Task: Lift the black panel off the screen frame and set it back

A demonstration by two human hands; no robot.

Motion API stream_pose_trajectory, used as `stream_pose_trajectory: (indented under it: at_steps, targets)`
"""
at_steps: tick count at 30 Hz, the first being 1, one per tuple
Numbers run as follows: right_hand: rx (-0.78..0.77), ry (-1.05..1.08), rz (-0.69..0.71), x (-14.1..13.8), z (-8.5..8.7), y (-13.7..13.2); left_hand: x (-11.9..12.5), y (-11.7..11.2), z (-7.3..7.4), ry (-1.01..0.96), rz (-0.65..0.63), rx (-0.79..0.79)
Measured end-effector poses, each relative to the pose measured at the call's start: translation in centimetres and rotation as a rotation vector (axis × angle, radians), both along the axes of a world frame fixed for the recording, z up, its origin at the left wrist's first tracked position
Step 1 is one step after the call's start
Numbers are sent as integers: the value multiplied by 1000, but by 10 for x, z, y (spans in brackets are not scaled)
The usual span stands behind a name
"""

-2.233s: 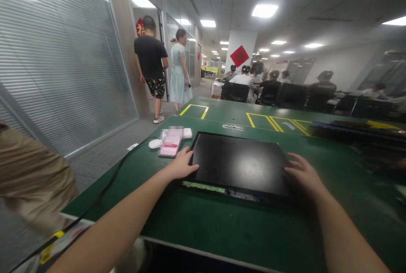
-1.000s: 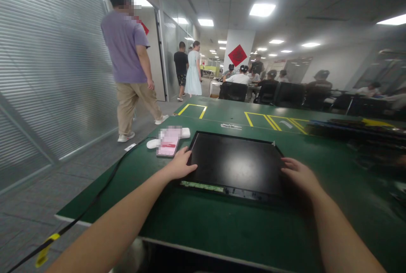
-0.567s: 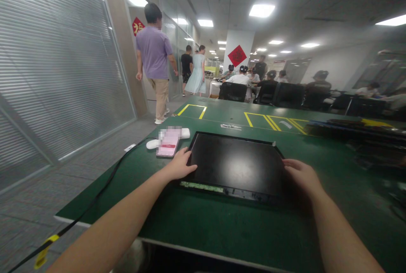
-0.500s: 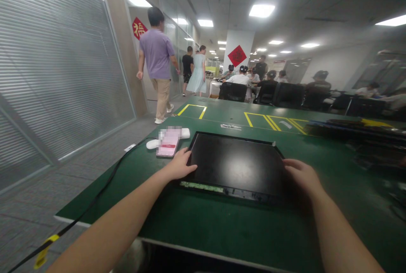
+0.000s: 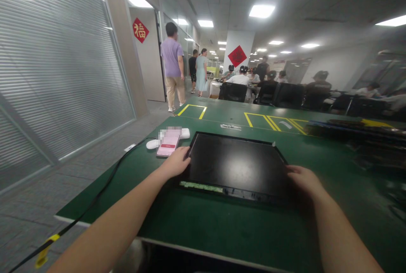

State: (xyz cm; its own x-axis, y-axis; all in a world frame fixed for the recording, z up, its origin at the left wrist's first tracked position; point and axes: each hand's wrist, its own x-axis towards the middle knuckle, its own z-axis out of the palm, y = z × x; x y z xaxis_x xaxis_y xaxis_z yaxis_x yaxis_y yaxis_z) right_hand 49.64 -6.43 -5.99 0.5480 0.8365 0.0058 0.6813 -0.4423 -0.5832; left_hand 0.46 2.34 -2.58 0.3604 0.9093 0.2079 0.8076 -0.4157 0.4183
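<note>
A black LCD screen panel (image 5: 236, 161) lies flat on the green tabletop (image 5: 228, 230) in front of me. Along its near edge shows a green circuit board strip (image 5: 201, 186). My left hand (image 5: 177, 162) grips the panel's left side, its thumb at the border. On the opposite side, my right hand (image 5: 303, 178) holds the right edge, with some fingertips hidden behind or under it. Just beyond my left hand rests a phone (image 5: 167, 148) with a lit pink display.
White rounded objects (image 5: 153, 144) flank the phone. A black cable (image 5: 109, 182) runs off the table's left edge. Yellow tape outlines (image 5: 193, 106) mark the far part. Dark blurred items (image 5: 352, 129) are stacked at right. People walk and sit in the background.
My left hand has slid slightly left, its thumb drawing back from the screen's face to the border. The right hand has shifted slightly nearer me. Background walkers are farther off; the panel looks still.
</note>
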Motion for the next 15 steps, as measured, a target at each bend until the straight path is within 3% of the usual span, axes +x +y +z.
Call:
stream_pose_trajectory:
  at_steps: [9, 15]
  targets:
    - [25, -2, 35, 0, -4, 0, -7, -4, 7, -24, -104, 64]
    - [103, -28, 15, 2, -6, -1, -6, -5, 11, 51, -27, 18]
